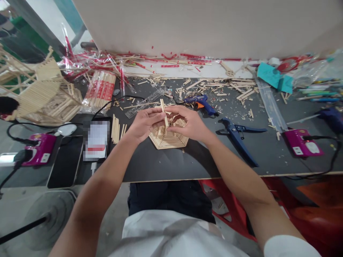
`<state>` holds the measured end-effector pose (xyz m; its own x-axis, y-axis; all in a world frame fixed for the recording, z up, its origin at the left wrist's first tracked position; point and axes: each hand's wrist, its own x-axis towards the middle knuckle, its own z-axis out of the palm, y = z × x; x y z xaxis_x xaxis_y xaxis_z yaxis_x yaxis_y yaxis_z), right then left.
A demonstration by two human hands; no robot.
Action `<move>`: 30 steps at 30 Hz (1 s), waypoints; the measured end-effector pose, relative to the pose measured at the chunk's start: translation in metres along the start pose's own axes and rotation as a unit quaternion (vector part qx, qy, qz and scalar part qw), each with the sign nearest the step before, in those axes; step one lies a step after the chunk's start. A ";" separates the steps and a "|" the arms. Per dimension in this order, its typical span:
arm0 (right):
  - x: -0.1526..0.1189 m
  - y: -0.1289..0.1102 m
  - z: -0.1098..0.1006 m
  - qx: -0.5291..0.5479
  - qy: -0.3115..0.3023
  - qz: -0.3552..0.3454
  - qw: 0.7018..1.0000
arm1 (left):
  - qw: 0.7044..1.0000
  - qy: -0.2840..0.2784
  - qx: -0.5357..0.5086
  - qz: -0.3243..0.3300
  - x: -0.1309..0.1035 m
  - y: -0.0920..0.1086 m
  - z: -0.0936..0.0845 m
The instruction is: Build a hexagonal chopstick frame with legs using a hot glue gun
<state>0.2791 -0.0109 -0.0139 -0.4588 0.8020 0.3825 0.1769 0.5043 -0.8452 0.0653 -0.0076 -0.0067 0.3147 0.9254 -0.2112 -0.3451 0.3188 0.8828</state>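
**Q:** What can you not verify from where you stand?

**A:** Both hands cover the upper middle of the wooden-stick base [171, 144]. I cannot tell whether the lower end of the raised wooden stick [163, 107] touches it. The smartphone [97, 137] has its screen blurred out. The stick-built model [40, 96] is cut off at the left edge.

**Q:** What surrounds the work?

**A:** The base lies on the dark tabletop [150, 169], near its front edge and between the forearms. A blue glue gun [202, 102] lies just beyond the right hand [189, 123]; a blue pipe cutter [239, 139] lies to the right of it. Loose sticks [115, 128] lie beside the left wrist, close to the smartphone. A clear plastic ruler [146, 102] and wood scraps [219, 85] take up the far side. Magenta power strips stand at left [40, 148] and right [302, 142].

**Q:** Hand condition?

**A:** The left hand [143, 125] pinches the wooden stick between thumb and fingers, holding it steeply, top leaning slightly left. The right hand curls in from the other side, thumb low; whether it grips anything, I cannot tell. Both forearms reach forward, converging over the base.
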 end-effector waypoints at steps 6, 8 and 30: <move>0.001 -0.003 0.003 0.098 0.057 0.073 0.991 | 1.000 -0.013 0.026 -0.003 0.000 0.000 0.000; 0.002 -0.001 0.004 0.118 0.095 0.088 0.985 | 0.998 -0.016 0.053 0.022 0.000 -0.001 0.001; 0.006 -0.008 0.004 0.140 0.189 0.058 0.970 | 0.825 0.038 0.491 0.278 -0.015 -0.010 0.014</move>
<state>0.2713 -0.0113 -0.0061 -0.0892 0.9352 0.3427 -0.0598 0.3384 -0.9391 0.0765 -0.0271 -0.0067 0.2797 0.8947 0.3482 0.4772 -0.4442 0.7583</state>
